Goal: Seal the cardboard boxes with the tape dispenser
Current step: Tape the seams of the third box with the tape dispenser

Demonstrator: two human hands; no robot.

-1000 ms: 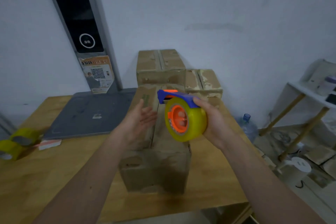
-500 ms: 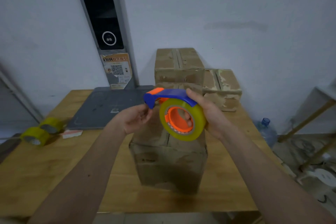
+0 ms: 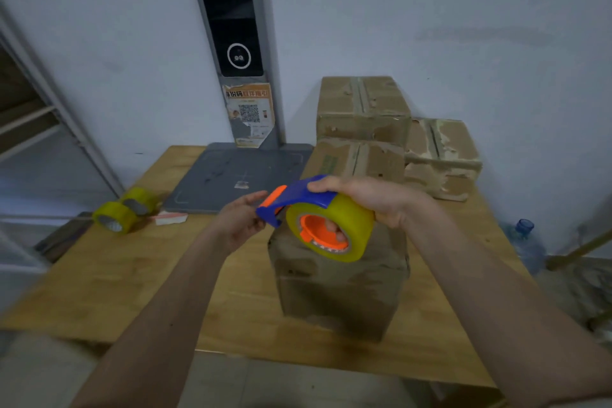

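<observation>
The left hand (image 3: 240, 222), a second ago open beside the box (image 3: 337, 278), now pinches at the blue nose of the tape dispenser (image 3: 318, 219), fingers together there; the right hand (image 3: 371, 200) grips it above the box, so taping looks about to start

Two yellow tape rolls (image 3: 124, 213) (touching), grey mat (image 3: 238, 182), water bottle (image 3: 526, 245), wooden table (image 3: 109, 278)

Beside the matt, scuffed cardboard box (image 3: 337, 278) (its paper skin torn), the tape dispenser (image 3: 318, 219) is smooth blue and orange plastic around glossy yellowish tape; beneath, the table (image 3: 132, 278) is satin wood.
</observation>
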